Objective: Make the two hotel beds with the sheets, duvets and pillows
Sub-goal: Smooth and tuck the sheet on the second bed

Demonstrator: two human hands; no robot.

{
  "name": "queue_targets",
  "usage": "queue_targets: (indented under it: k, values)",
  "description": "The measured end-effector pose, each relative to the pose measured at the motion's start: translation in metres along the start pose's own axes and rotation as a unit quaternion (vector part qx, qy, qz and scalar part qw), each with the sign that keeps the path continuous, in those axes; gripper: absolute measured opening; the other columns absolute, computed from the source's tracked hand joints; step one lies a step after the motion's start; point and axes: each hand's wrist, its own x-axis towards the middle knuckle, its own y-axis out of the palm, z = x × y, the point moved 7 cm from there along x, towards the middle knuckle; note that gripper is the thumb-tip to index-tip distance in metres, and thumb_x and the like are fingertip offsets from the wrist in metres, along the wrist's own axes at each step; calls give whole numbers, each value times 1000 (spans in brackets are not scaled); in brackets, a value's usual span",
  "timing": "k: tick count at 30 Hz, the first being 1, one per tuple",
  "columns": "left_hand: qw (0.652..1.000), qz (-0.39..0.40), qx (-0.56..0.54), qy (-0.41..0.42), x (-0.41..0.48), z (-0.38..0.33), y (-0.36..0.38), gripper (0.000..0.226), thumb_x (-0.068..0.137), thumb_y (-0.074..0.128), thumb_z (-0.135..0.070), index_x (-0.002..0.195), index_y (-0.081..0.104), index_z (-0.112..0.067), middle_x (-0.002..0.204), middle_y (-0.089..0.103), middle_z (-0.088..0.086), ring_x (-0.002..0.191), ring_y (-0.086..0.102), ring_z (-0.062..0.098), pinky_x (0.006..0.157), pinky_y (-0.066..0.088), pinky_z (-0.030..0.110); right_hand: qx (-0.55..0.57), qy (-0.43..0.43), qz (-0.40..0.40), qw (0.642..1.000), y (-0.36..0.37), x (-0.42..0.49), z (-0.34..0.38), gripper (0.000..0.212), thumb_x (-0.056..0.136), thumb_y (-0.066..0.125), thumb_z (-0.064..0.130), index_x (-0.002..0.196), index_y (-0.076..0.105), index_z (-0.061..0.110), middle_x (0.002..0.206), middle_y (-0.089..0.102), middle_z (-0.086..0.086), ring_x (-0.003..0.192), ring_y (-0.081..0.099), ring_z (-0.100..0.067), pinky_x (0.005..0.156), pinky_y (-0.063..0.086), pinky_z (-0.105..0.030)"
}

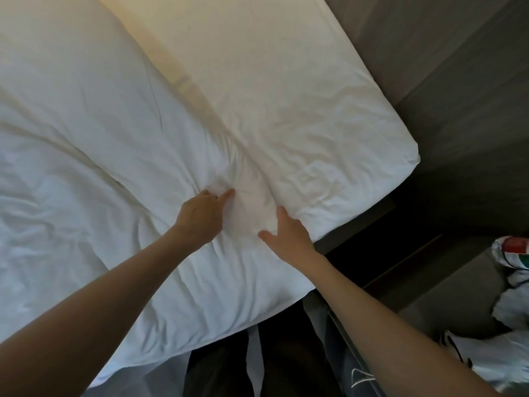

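A puffy white duvet (86,156) covers the left and near part of the bed, its folded edge running diagonally over the flat white sheet (286,90) on the mattress. My left hand (200,216) pinches a gathered bunch of duvet fabric near that edge, with creases radiating from it. My right hand (289,233) rests flat on the duvet just to the right, fingers spread, close to the mattress side. No pillows are in view.
The mattress corner (409,156) ends at the right, beside a grey wall or headboard panel (458,67). A dark gap and floor lie below it. White bags or bundled items with red and green print (512,253) sit at the right edge.
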Motion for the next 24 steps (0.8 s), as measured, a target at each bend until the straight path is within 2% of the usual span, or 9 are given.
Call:
queue_targets:
  k: [5,7,9,11,13,14,17,20,24]
  values:
    - [988,-136,-57,40,-20,-5,-33,74,89,50,-6,154,18,-17,97,61,10,78,59,24,64,51,36,-160,-134,-68,976,-3,-39,42,52,101,46,31,143,24,10,103,63,-13,92,63,-33,72,41,-34]
    - [966,-234,-10,109,-32,-11,-54,84,82,54,4,154,20,-22,118,52,16,99,55,30,77,53,40,-202,-177,-74,960,-7,-56,59,53,102,45,29,145,22,10,104,64,-13,92,64,-33,71,41,-33]
    - [937,-267,94,206,-39,-22,-75,78,79,55,5,146,40,-30,141,40,20,128,41,38,102,41,56,-219,-213,-68,950,-14,-73,76,51,101,47,25,144,24,10,103,65,-12,90,65,-33,68,38,-32]
    - [911,-227,161,306,-44,-34,-93,53,73,74,-10,123,62,-26,143,46,12,136,39,33,111,20,66,-227,-232,-58,944,-25,-88,89,50,101,47,26,142,25,10,103,65,-12,88,64,-34,67,35,-32]
    - [927,-73,199,308,-42,-34,-106,52,69,82,-36,116,61,-26,124,60,-2,129,48,20,117,3,54,-232,-237,-58,942,-39,-102,101,49,101,45,31,141,27,10,101,64,-12,87,62,-35,67,34,-32]
    - [933,-13,212,292,-43,-31,-112,53,71,78,-45,116,58,-26,114,62,-6,122,53,16,118,7,43,-229,-237,-64,942,-46,-109,108,48,100,44,33,139,27,10,100,64,-13,86,62,-35,66,34,-32]
    - [935,-11,205,288,-57,-25,-147,61,66,71,-67,108,56,-25,97,61,-8,98,58,16,87,35,27,-206,-227,-78,949,-64,-132,131,45,99,46,34,136,30,12,95,62,-11,86,61,-33,66,35,-32]
    - [929,-90,217,284,-71,-15,-183,73,60,61,-83,97,58,-21,90,63,-4,89,60,19,78,33,29,-159,-215,-85,960,-86,-151,152,39,96,51,36,125,36,13,87,56,-6,81,60,-31,61,38,-32]
    - [943,-166,148,249,-78,-16,-233,71,55,65,-81,74,51,-14,68,56,-2,72,61,24,69,28,29,-128,-210,-114,963,-131,-165,168,35,91,59,41,108,40,16,89,59,-7,79,59,-29,61,47,-38]
